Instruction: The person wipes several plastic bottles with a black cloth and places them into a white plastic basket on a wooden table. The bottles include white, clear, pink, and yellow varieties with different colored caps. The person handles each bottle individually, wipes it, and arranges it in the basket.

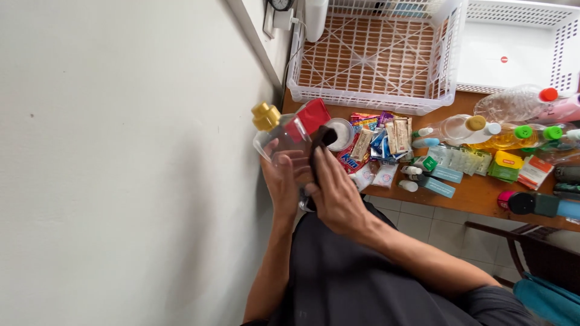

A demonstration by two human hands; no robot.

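My left hand [281, 183] is wrapped around a clear plastic bottle [279, 143] with a yellow cap [265, 116] and a red label [308, 118], held in front of my lap close to the wall. My right hand [338, 194] lies against the bottle's side with its fingers on a dark cloth [322, 142], pressing the cloth onto the bottle near the label. The lower part of the bottle is hidden behind both hands.
A wooden table [483, 192] carries a pile of small snack packets [380, 142], a round white lid [342, 133], several bottles [513, 131] and small boxes [505, 165]. Two white plastic baskets [368, 96] [568, 54] stand beyond. A plain wall [121, 151] is at left, a chair [531, 253] at lower right.
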